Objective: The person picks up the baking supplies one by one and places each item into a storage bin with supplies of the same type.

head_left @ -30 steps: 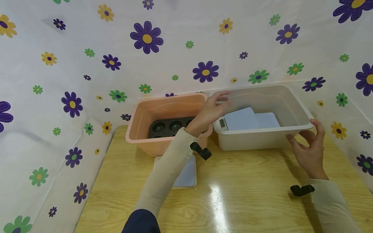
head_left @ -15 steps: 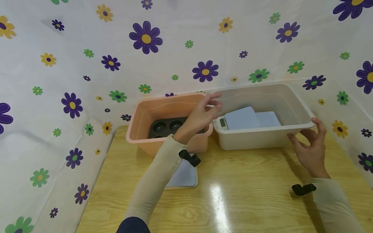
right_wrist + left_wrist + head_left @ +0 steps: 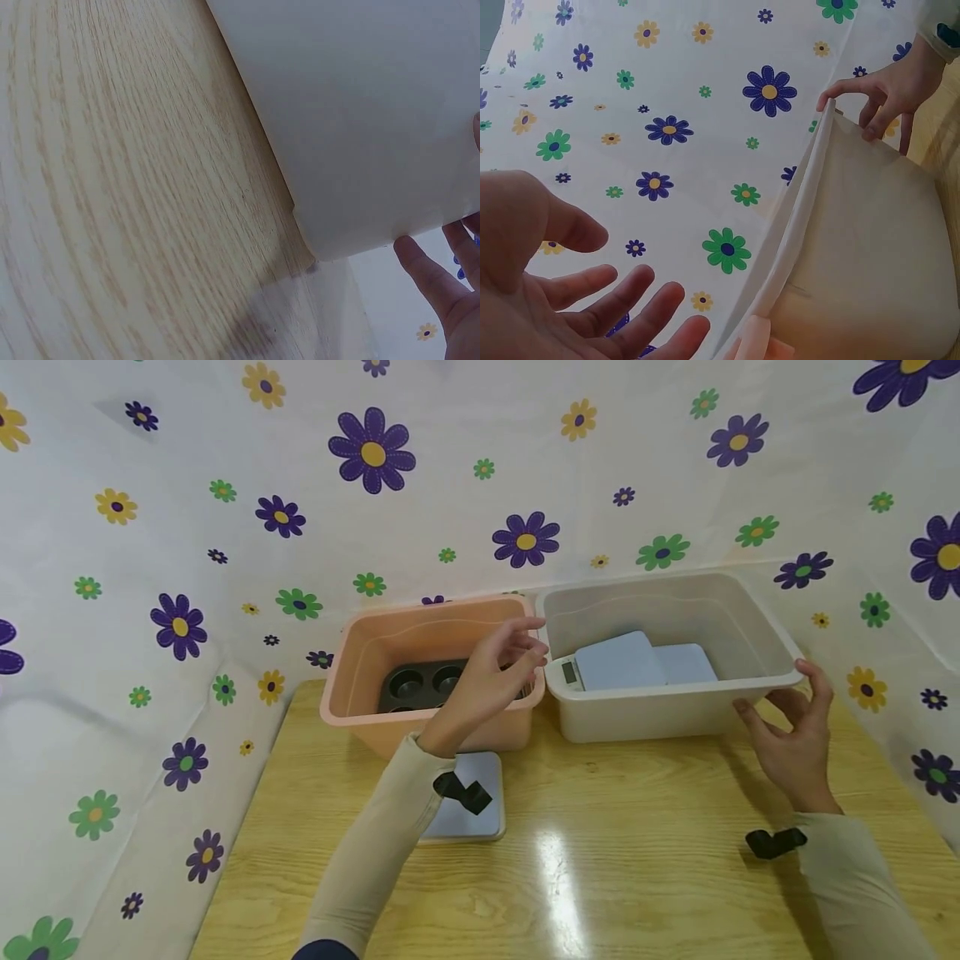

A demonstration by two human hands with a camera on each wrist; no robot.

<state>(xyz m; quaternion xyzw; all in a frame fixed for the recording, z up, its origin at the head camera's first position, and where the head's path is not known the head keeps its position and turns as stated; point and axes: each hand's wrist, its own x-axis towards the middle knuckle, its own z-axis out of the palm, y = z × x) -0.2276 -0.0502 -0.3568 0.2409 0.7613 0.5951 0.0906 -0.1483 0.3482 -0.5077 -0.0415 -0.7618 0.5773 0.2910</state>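
In the head view my left hand (image 3: 483, 685) is held over the right part of the orange bin (image 3: 363, 735), its fingers loosely bent with nothing in them. The left wrist view shows those fingers (image 3: 641, 304) spread apart from the thumb. My right hand (image 3: 798, 747) grips the front right corner of the white bin (image 3: 645, 718), with fingertips at the rim and thumb on the outer wall. Inside the white bin lie a white kitchen scale (image 3: 618, 662) with a small display and another pale, flat, scale-like item (image 3: 684, 663). A dark muffin tin (image 3: 422, 687) lies in the orange bin, partly hidden by my left hand.
A flat pale scale-like item (image 3: 483, 770) lies on the wooden table (image 3: 637, 843) before the orange bin, partly behind my left wrist. The bins stand side by side against a flower-printed backdrop (image 3: 442, 485).
My left hand has moved left and slightly down, from the white bin's left edge to over the orange bin. My right hand keeps its hold on the white bin's corner.
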